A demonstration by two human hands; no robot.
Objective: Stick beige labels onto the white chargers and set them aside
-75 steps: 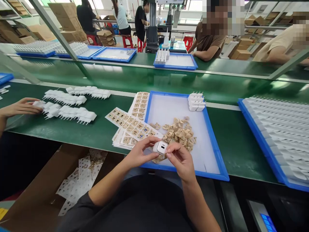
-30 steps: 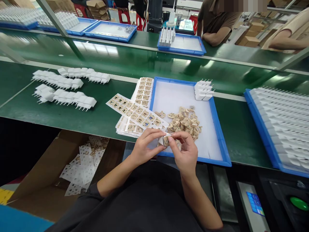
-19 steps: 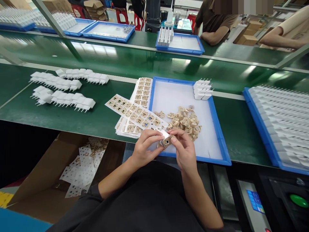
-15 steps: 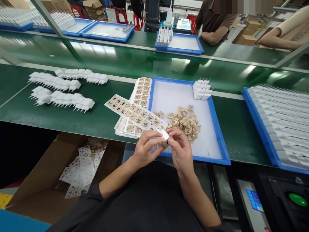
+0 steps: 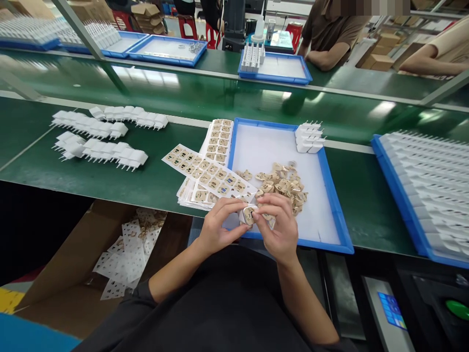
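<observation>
A small white plastic part with a tan sticker on its face is held over the near edge of the blue-rimmed tray. My left hand pinches it from the left with thumb and fingers. From the right, my right hand grips the same part, thumb at the sticker's edge. Just beyond my hands, a pile of loose tan pieces lies in the tray. A sheet of tan stickers rests slantwise on a stack of such sheets, left of the tray.
White pronged parts stand in rows at the left and in a cluster in the tray's far right corner. Another full tray is at the right. A cardboard box with scraps sits below left. Across the bench, a person's forearm rests.
The white part has been turned in my fingers, so its stickered face now shows. My right hand's fingers have shifted around it. The whole view has moved slightly.
</observation>
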